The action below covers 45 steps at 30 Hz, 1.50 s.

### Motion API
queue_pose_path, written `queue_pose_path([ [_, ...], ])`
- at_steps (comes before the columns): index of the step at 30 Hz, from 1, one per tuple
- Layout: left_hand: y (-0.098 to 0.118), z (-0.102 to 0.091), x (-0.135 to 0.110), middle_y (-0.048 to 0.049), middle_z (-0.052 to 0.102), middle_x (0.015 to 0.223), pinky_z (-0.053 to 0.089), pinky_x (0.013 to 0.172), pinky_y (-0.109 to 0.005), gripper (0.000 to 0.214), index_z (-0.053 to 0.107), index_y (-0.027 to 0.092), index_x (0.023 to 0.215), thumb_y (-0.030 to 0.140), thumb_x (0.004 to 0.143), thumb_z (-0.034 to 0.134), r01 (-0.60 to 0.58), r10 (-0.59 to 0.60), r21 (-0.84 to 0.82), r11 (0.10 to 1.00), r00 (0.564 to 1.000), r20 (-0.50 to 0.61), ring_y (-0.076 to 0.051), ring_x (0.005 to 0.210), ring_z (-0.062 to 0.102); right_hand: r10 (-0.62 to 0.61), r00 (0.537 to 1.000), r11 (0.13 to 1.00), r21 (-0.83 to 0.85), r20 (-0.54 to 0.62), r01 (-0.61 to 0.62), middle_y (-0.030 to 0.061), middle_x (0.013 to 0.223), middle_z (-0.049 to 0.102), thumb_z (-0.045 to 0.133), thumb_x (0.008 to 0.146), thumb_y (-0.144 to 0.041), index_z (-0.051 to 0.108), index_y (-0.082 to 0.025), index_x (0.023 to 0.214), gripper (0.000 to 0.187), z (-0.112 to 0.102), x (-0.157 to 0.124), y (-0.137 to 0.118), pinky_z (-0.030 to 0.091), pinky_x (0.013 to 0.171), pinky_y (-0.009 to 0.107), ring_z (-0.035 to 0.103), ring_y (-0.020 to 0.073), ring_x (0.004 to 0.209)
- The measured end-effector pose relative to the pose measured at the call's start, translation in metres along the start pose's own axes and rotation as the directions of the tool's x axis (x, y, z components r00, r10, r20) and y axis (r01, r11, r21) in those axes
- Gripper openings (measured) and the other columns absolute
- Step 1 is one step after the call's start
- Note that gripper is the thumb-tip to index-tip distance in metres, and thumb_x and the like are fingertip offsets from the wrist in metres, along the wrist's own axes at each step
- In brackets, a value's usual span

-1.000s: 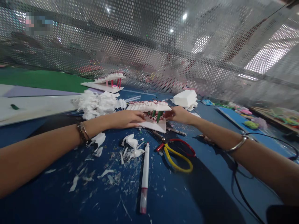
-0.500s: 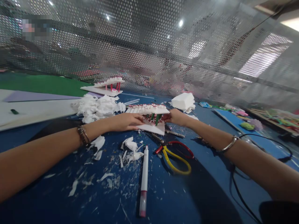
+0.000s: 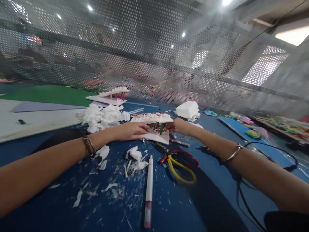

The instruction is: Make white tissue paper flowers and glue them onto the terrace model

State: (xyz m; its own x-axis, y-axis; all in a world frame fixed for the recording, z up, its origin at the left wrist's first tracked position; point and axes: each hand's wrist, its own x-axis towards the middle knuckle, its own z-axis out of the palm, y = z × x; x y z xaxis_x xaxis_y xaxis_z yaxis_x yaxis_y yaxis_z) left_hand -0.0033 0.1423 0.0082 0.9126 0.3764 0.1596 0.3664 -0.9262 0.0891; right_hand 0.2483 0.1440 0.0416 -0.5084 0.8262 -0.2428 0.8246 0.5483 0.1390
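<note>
Left hand [image 3: 130, 130] lies flat on the base of the foam model [image 3: 154, 118], right hand [image 3: 181, 125] clamps its other end; squeeze harder and the thin legs [image 3: 162, 128] may buckle

Bright ceiling lamps [image 3: 90, 7] and a glaring window panel [image 3: 263, 69], high beyond the fingers [image 3: 142, 129], shine through a perforated screen [image 3: 145, 58]; everything behind it is blurred. Forearms [image 3: 48, 161] shadow the blue table [image 3: 169, 206] nearer than the fingers. Frame edges bend outward.

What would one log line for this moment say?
left hand: touches model left end | right hand: touches its right end | scissors, pen: on table
</note>
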Motion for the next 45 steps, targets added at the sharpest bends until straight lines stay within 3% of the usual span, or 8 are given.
queue_pose_path([
  [9, -0.001, -0.002, 0.0, -0.0075, 0.059, 0.113, 0.043, 0.083, -0.021, 0.027, 0.058, 0.019, 0.108, 0.02, 0.084, 0.048, -0.047, 0.048, 0.072, 0.996, 0.999, -0.007, -0.014, 0.096, 0.058, 0.034, 0.998, 0.999, 0.005, -0.046, -0.034, 0.0069, 0.109, 0.054, 0.047, 0.085, -0.029, 0.051, -0.016, 0.108, 0.027, 0.007, -0.005, -0.009, 0.047, 0.077, 0.037, 0.055, 0.0169, 0.091],
  [15, 0.005, -0.004, 0.001, -0.0084, 0.06, 0.111, 0.048, 0.073, -0.022, 0.026, 0.059, 0.016, 0.102, 0.01, 0.079, 0.051, -0.053, 0.053, 0.239, 0.97, 0.999, 0.005, -0.017, 0.093, 0.059, 0.125, 0.988, 0.986, 0.12, -0.091, -0.114, 0.0069, 0.109, 0.054, 0.048, 0.085, -0.029, 0.051, -0.015, 0.108, 0.028, -0.005, -0.014, 0.01, 0.047, 0.076, 0.037, 0.055, 0.0173, 0.091],
  [20, 0.003, 0.002, 0.002, -0.012, 0.06, 0.106, 0.049, 0.073, -0.031, 0.024, 0.055, 0.01, 0.104, 0.006, 0.084, 0.041, 0.024, 0.015, 0.38, 0.925, 0.995, -0.097, -0.02, 0.095, 0.057, 0.163, 0.982, 0.952, 0.277, -0.09, -0.133, 0.0067, 0.109, 0.054, 0.047, 0.085, -0.029, 0.051, -0.016, 0.108, 0.027, -0.002, -0.018, 0.015, 0.047, 0.077, 0.037, 0.055, 0.017, 0.091],
  [26, -0.004, 0.0, -0.003, -0.0064, 0.057, 0.103, 0.05, 0.071, -0.036, 0.024, 0.052, 0.014, 0.105, 0.026, 0.084, 0.051, 0.034, 0.078, 0.498, 0.866, 0.976, -0.202, -0.018, 0.085, 0.058, 0.088, 0.987, 0.878, 0.479, -0.137, -0.011, 0.0071, 0.11, 0.053, 0.048, 0.085, -0.029, 0.05, -0.016, 0.11, 0.028, 0.001, -0.016, 0.004, 0.047, 0.077, 0.038, 0.055, 0.0173, 0.092],
  [29, -0.005, -0.008, -0.008, -0.0061, 0.058, 0.098, 0.051, 0.069, -0.034, 0.018, 0.054, 0.012, 0.1, 0.022, 0.085, 0.049, 0.023, 0.158, 0.542, 0.84, 0.946, -0.284, -0.017, 0.083, 0.058, 0.04, 0.985, 0.828, 0.557, -0.169, 0.062, 0.0066, 0.107, 0.055, 0.049, 0.084, -0.027, 0.051, -0.015, 0.108, 0.027, -0.009, -0.029, -0.003, 0.048, 0.075, 0.037, 0.056, 0.0164, 0.089],
  [33, -0.001, -0.026, -0.02, -0.0067, 0.059, 0.086, 0.051, 0.066, -0.027, 0.018, 0.054, 0.013, 0.082, 0.011, 0.087, 0.036, 0.005, 0.292, 0.592, 0.806, 0.866, -0.405, -0.016, 0.082, 0.056, 0.019, 0.972, 0.771, 0.623, -0.234, 0.135, 0.0068, 0.104, 0.058, 0.055, 0.078, -0.021, 0.051, -0.014, 0.109, 0.032, -0.027, -0.061, -0.019, 0.047, 0.079, 0.032, 0.058, 0.0153, 0.087],
  [39, 0.019, -0.046, -0.035, -0.0046, 0.059, 0.082, 0.051, 0.068, -0.027, 0.012, 0.049, 0.018, 0.081, 0.013, 0.086, 0.038, 0.011, 0.426, 0.644, 0.765, 0.742, -0.518, -0.015, 0.079, 0.056, 0.128, 0.916, 0.717, 0.674, -0.38, 0.179, 0.0121, 0.117, 0.047, 0.057, 0.072, -0.038, 0.042, -0.017, 0.118, 0.053, -0.029, -0.094, -0.049, 0.048, 0.078, 0.033, 0.054, 0.0194, 0.095],
  [45, 0.036, -0.052, -0.046, -0.0042, 0.059, 0.08, 0.052, 0.066, -0.026, 0.01, 0.044, 0.019, 0.083, 0.01, 0.084, 0.041, 0.047, 0.478, 0.695, 0.718, 0.693, -0.54, -0.016, 0.077, 0.058, 0.153, 0.856, 0.708, 0.659, -0.495, 0.255, 0.009, 0.107, 0.05, 0.057, 0.073, -0.039, 0.05, -0.018, 0.109, 0.042, -0.031, -0.098, -0.066, 0.048, 0.078, 0.035, 0.055, 0.0171, 0.087],
])
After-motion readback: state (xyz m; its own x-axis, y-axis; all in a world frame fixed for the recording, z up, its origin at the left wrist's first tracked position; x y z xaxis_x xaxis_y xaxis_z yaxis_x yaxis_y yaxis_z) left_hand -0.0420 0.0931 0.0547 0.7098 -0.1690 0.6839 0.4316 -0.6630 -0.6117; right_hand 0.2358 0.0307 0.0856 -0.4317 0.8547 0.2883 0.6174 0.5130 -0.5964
